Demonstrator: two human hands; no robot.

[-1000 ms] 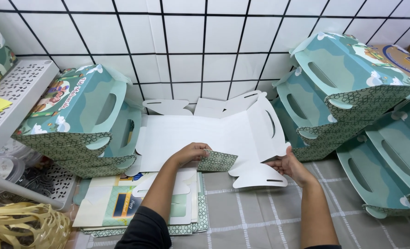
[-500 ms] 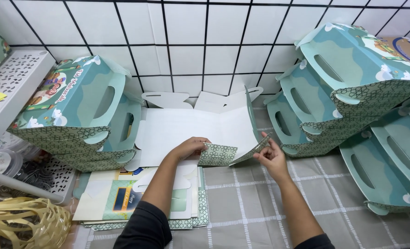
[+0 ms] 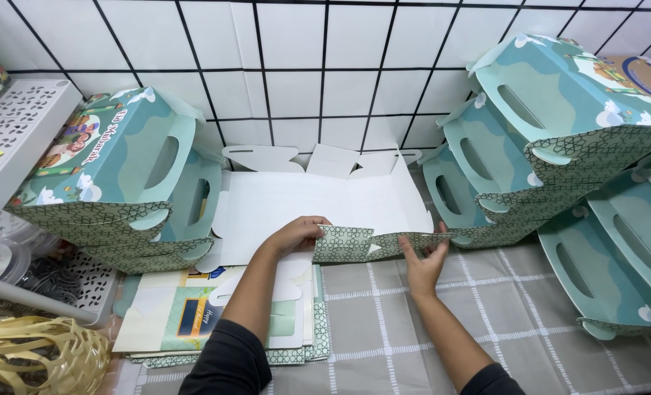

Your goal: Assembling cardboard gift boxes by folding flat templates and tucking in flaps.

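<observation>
A flat, unfolded cardboard box blank (image 3: 318, 201), white inside, lies in the middle of the table against the tiled wall. Its near flaps (image 3: 373, 243), green-patterned outside, are folded up toward me. My left hand (image 3: 296, 235) grips the left patterned flap at its edge. My right hand (image 3: 422, 260) holds the right patterned flap, fingers pressed against its outer face. The blank's right side panel stands tilted up next to the stacked boxes.
Assembled teal handle boxes are stacked at the left (image 3: 120, 175) and at the right (image 3: 559, 146). A pile of flat printed blanks (image 3: 193, 322) lies under my left forearm. A white perforated shelf (image 3: 18, 132) and yellow straps (image 3: 32, 355) are at the left. The tablecloth (image 3: 384, 329) is checked grey.
The right side panel swung inward and up. My right hand moved left from the panel's outer edge to the near patterned flap, which now stands up across the front. My left hand stayed.
</observation>
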